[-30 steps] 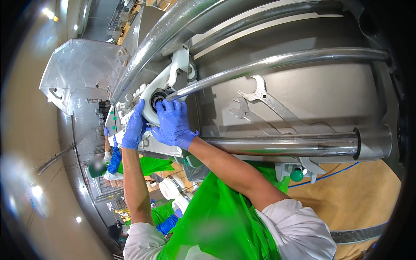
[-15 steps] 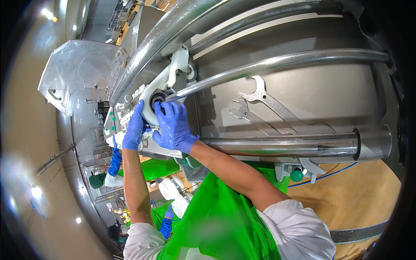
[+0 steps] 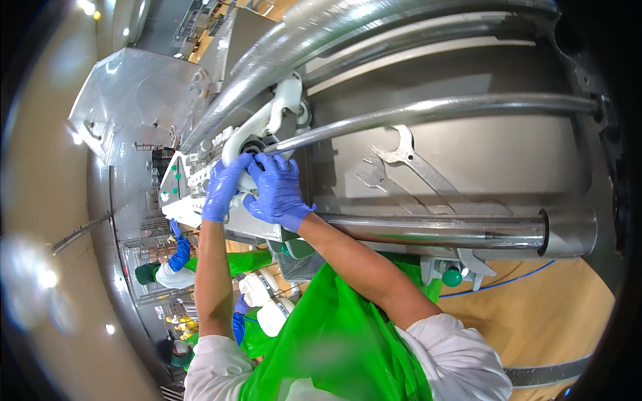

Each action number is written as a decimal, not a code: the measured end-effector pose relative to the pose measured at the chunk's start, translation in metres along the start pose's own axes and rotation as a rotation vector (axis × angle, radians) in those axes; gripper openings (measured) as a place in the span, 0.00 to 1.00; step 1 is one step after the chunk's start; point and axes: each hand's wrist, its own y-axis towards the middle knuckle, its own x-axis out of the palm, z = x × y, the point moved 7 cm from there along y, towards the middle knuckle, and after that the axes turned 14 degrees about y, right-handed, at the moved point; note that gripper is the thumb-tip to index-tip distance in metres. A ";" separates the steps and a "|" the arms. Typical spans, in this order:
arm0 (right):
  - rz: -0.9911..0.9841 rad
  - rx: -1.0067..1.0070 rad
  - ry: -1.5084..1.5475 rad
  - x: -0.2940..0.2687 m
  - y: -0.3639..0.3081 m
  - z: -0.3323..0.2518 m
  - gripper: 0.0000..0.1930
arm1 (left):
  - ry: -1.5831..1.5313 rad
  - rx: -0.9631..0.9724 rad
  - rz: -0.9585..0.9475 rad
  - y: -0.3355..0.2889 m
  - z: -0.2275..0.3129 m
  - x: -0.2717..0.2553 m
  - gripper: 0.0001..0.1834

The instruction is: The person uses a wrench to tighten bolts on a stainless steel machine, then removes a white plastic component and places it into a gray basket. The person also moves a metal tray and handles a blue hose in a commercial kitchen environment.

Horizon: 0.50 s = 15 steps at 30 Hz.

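Both my hands wear blue gloves and are raised to a white plastic fitting (image 3: 267, 120) where a steel rod (image 3: 428, 110) meets the machine. My left hand (image 3: 224, 187) curls over the fitting's lower end. Beside it, touching, my right hand (image 3: 277, 192) grips the round part under the rod's end, fingers bent around it. The part of the fitting under my palms is hidden. I wear a green plastic apron (image 3: 334, 334) over white sleeves.
Two steel wrenches (image 3: 411, 167) lie on the machine's grey metal face (image 3: 495, 154), right of my hands. A thick steel tube (image 3: 455, 230) runs below them. Another person in a green apron and blue gloves (image 3: 177, 257) works at the left, by a control panel (image 3: 175, 180).
My hands stay on the white fitting, and the right one has shifted slightly around it. The person at the left has moved a little.
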 end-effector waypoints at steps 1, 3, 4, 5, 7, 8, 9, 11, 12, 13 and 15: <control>-0.007 -0.005 0.014 0.000 0.001 0.000 0.38 | 0.025 0.094 0.076 -0.002 0.009 -0.001 0.24; -0.041 -0.008 -0.013 0.003 0.002 0.002 0.37 | 0.122 0.206 0.245 -0.009 0.023 -0.002 0.25; -0.035 -0.027 0.001 0.004 0.003 0.003 0.38 | 0.201 0.200 0.335 -0.013 0.026 -0.002 0.26; -0.026 -0.052 0.010 0.004 0.003 0.003 0.38 | 0.278 0.184 0.424 -0.018 0.028 -0.003 0.26; -0.094 -0.037 0.014 0.010 0.003 0.007 0.38 | 0.331 0.159 0.546 -0.026 0.031 -0.004 0.23; -0.107 -0.068 -0.023 0.010 0.002 0.005 0.39 | 0.352 0.142 0.560 -0.028 0.032 -0.004 0.23; -0.128 -0.079 -0.068 0.009 0.001 0.005 0.39 | 0.367 0.131 0.562 -0.029 0.032 -0.003 0.23; -0.171 -0.089 -0.115 0.004 -0.004 0.002 0.38 | 0.330 0.139 0.584 -0.030 0.032 -0.003 0.23; -0.221 -0.082 -0.121 0.001 -0.007 0.000 0.37 | 0.320 0.128 0.594 -0.031 0.031 -0.002 0.23; -0.264 -0.073 -0.133 -0.004 -0.010 -0.004 0.37 | 0.303 0.130 0.624 -0.031 0.030 -0.003 0.22; -0.300 -0.064 -0.199 -0.015 -0.013 -0.015 0.32 | 0.268 0.125 0.654 -0.029 0.026 -0.001 0.22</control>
